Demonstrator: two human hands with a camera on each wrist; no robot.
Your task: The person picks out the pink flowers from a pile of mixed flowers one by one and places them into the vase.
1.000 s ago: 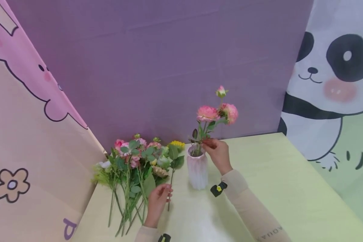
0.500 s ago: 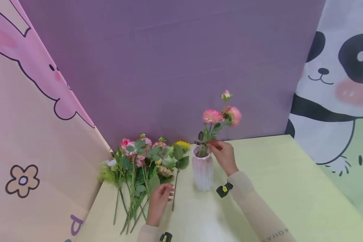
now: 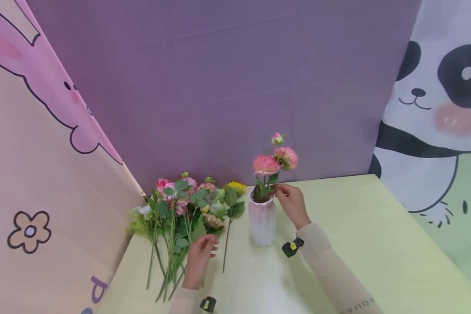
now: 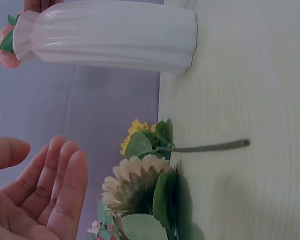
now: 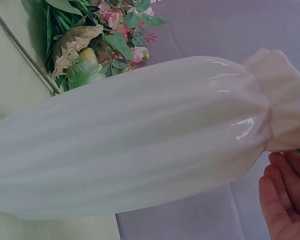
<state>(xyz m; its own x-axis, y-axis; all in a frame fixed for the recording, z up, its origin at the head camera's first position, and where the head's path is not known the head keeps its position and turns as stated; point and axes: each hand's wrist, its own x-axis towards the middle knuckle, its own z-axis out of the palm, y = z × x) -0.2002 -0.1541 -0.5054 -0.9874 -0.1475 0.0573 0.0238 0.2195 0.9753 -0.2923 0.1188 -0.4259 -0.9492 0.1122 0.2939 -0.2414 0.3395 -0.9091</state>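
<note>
Before a purple backdrop (image 3: 227, 87), the head view shows my pink flower spray (image 3: 265, 165) in the vase (image 3: 262, 224) on the worktop (image 3: 345, 231), pointing nearly upright, sunk lower than half a second ago. Left wrist: my left fingers (image 4: 71, 192) extend loosely. Right wrist: my right fingers (image 5: 292, 182) bend beside the rim (image 5: 288, 107); whether they pinch, I cannot tell.

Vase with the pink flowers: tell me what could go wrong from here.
The right hand is at the mouth of the vase, so a nudge there might tip it. The pink flowers rise well above the rim and may lean to one side. A brown stem lies between the vase and the left hand, which could knock it.
</note>
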